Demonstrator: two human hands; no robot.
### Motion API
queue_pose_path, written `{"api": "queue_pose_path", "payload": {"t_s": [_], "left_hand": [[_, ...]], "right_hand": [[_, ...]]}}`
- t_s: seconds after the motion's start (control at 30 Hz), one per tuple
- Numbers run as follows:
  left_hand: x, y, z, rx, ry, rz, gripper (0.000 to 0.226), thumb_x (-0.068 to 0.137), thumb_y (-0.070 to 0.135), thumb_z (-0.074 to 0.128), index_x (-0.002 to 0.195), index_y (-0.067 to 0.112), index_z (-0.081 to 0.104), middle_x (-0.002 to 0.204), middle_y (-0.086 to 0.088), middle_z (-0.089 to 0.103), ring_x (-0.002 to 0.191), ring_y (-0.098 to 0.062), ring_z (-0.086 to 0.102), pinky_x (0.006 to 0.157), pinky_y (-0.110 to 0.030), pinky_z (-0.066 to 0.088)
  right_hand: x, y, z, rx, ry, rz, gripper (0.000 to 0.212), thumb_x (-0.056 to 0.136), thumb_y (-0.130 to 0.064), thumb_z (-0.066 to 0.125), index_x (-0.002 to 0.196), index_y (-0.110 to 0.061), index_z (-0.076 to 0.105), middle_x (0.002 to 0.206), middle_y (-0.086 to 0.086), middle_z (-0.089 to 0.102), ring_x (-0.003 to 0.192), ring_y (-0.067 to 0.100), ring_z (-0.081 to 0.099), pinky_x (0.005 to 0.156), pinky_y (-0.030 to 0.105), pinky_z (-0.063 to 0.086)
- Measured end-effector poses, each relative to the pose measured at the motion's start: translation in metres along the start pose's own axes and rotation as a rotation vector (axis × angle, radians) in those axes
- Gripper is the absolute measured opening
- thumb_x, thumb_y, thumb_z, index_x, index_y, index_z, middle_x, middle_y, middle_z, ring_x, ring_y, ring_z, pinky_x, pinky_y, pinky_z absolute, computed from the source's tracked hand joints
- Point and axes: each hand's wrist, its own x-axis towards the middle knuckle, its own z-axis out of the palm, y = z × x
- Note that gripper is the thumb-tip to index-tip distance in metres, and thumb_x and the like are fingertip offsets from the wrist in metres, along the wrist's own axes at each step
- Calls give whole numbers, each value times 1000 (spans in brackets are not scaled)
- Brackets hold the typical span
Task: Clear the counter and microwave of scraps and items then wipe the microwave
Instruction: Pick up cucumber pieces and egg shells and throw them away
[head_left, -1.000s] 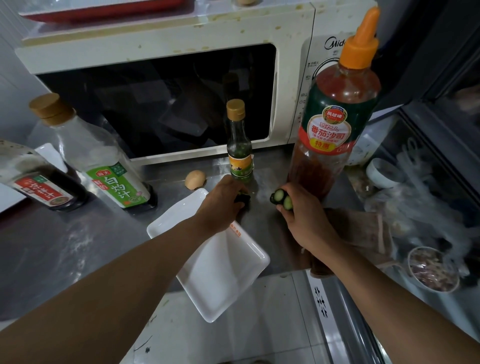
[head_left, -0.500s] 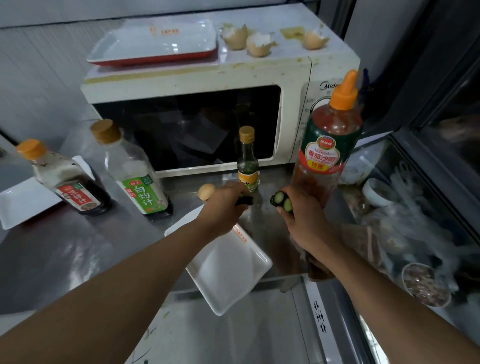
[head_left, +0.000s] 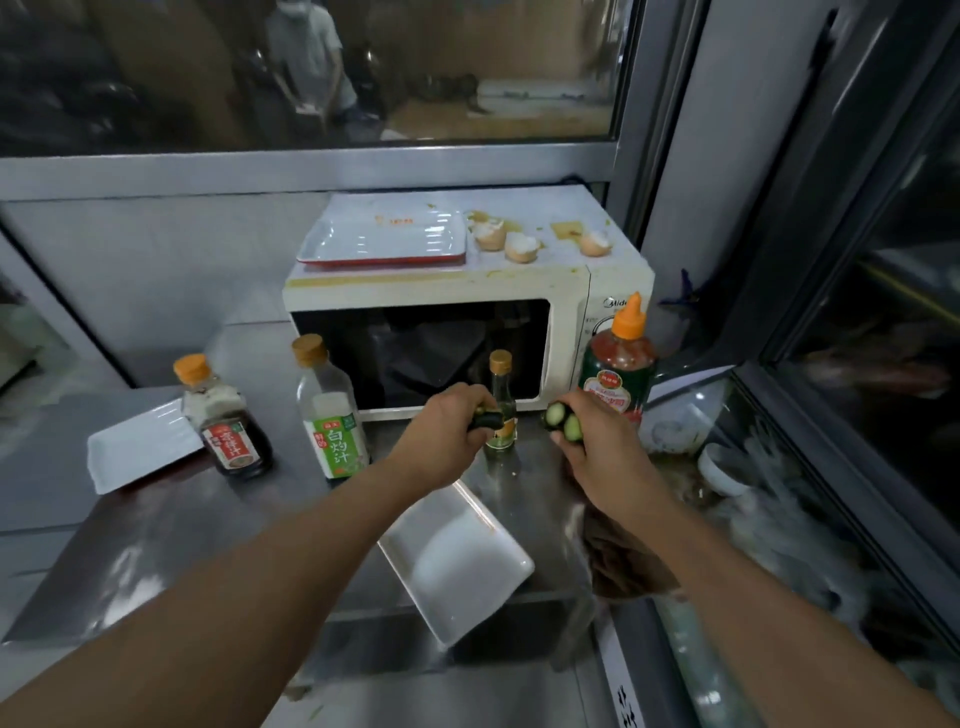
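A stained white microwave (head_left: 441, 288) stands at the back of the steel counter (head_left: 156, 530). On its top lie a red-rimmed tray (head_left: 384, 240) and three broken eggshells (head_left: 519, 244). My left hand (head_left: 447, 436) grips a dark cucumber piece (head_left: 485, 418) in front of the microwave door. My right hand (head_left: 602, 457) holds two cut cucumber ends (head_left: 563, 421) beside the ketchup bottle (head_left: 618, 364). A small green bottle (head_left: 501, 400) stands between my hands.
Two sauce bottles (head_left: 228, 421) (head_left: 332, 415) stand left of the microwave. A white plate (head_left: 457, 561) overhangs the counter's front edge, another (head_left: 135, 452) lies far left. A cluttered glass-topped case (head_left: 779, 519) with bowls and bags fills the right. A window (head_left: 311, 73) is behind.
The view has tilted up and pulled back, so the microwave top, tray and eggshells show fully. Both hands keep their cucumber pieces and stay in front of the microwave.
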Motion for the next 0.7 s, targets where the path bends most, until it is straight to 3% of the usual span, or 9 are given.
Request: {"api": "queue_pose_path", "payload": {"t_s": [0.2, 0.33, 0.5, 0.7], "left_hand": [[-14, 20, -29, 6, 51, 25, 24, 86, 13, 62, 110, 12, 59, 107, -6, 58, 96, -19, 56, 80, -24, 42], [-18, 28, -42, 16, 59, 60, 25, 86, 14, 62, 111, 10, 58, 108, -8, 58, 97, -22, 56, 82, -27, 44], [-21, 29, -52, -22, 31, 124, 24, 86, 13, 64, 110, 11, 59, 106, -8, 58, 96, -20, 56, 80, -22, 38], [-25, 30, -64, -47, -46, 301, 23, 84, 10, 64, 107, 10, 61, 108, -8, 61, 98, -22, 57, 77, -21, 36]], "right_hand": [[-3, -24, -26, -25, 30, -60, 21, 83, 3, 61, 101, -7, 58, 91, -1, 53, 80, 10, 44, 63, 16, 26], [-11, -39, -39, -31, 79, -65, 19, 82, 1, 62, 98, -8, 57, 88, -4, 49, 78, 13, 46, 65, 20, 30], [-30, -57, -51, -72, 119, -23, 16, 83, 2, 61, 96, -7, 58, 87, 1, 54, 75, 13, 45, 66, 4, 34], [-64, -81, -51, -193, 206, 134, 29, 82, 4, 59, 108, -6, 57, 100, 10, 60, 89, 25, 55, 66, 22, 30]]}}
